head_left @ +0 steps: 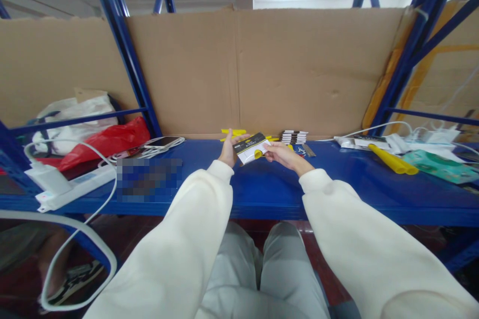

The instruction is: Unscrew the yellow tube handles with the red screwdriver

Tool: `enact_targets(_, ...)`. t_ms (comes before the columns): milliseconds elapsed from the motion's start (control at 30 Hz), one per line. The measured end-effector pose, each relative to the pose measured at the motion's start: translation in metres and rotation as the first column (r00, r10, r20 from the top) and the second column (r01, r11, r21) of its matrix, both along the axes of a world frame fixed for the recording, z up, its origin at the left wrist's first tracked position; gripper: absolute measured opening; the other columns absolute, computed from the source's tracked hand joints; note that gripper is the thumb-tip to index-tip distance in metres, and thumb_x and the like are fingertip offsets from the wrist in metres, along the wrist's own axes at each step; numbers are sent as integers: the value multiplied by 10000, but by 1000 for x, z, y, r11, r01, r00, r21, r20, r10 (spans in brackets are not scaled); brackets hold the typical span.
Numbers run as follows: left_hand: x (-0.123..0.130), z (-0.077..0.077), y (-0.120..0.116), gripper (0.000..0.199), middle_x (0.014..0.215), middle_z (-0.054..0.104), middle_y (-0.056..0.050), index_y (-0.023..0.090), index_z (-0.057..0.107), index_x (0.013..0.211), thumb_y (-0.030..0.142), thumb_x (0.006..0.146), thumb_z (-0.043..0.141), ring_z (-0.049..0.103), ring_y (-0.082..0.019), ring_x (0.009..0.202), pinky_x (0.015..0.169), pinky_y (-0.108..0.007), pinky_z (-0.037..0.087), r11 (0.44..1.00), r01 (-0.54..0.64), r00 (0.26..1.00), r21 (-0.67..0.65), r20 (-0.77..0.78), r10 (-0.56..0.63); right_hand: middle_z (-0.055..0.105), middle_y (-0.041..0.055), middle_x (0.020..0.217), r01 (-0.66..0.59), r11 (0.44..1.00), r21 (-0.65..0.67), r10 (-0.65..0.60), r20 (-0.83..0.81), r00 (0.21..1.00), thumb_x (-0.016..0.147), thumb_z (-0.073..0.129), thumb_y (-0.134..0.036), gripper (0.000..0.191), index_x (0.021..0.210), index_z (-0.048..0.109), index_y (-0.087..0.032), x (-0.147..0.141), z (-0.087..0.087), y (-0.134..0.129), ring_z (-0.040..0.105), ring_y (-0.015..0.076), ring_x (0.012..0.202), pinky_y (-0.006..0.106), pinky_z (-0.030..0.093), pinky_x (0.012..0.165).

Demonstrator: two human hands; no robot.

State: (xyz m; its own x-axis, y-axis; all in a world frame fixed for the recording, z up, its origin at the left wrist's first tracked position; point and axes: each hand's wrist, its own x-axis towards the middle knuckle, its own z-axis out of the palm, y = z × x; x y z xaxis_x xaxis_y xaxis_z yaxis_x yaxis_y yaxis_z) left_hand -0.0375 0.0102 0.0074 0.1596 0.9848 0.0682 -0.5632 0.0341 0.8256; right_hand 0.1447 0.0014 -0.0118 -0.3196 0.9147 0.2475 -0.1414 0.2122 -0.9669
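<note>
A small flat black-and-white box (250,148) with a yellow spot is held over the blue shelf, tilted. My right hand (281,155) pinches its right end between thumb and fingers. At its left end is my left hand (226,149), with the thumb raised and the fingers stretched out behind the box. Whether the left palm touches the box is hard to tell. Behind my right hand lies a stack of similar thin boxes (294,137) with black bands. Yellow strips (234,132) lie behind my left hand, partly hidden.
Cardboard (292,70) walls off the back of the blue shelf (269,189). To the left are a phone (162,142), a red bag (105,144) and a white power strip (80,187) with a looping cable. Yellow rolls (392,159) and a green packet (439,166) lie right.
</note>
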Motion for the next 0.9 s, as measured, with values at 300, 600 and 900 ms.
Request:
enact_targets(300,-15,-5,21,154,750,717,-49,147,707,853,258,914,619,729,-192,787,831,-291,566,940,-339,935,35,-99,341,570,-27,595,42,999,8,-41,-77,996,710,869,-398,336,722,627,-166,4,8,-6,443,69,487,213,372,466)
enact_targets(600,-7,-18,10,960,716,707,22,187,427,1547,-62,656,681,617,-126,482,651,-297,581,982,-68,860,174,-489,146,346,-89,422,607,793,-40,-589,-304,749,761,742,-280,364,590,425,-227,32,16,16,313,56,373,175,256,341)
enact_targets(900,-7,-24,1,913,513,610,63,154,479,1535,5,668,723,531,-110,327,357,-188,437,956,202,765,212,-644,-19,459,-66,467,679,702,-217,-699,-394,596,819,635,-200,252,646,454,-228,52,18,20,409,74,390,177,347,362)
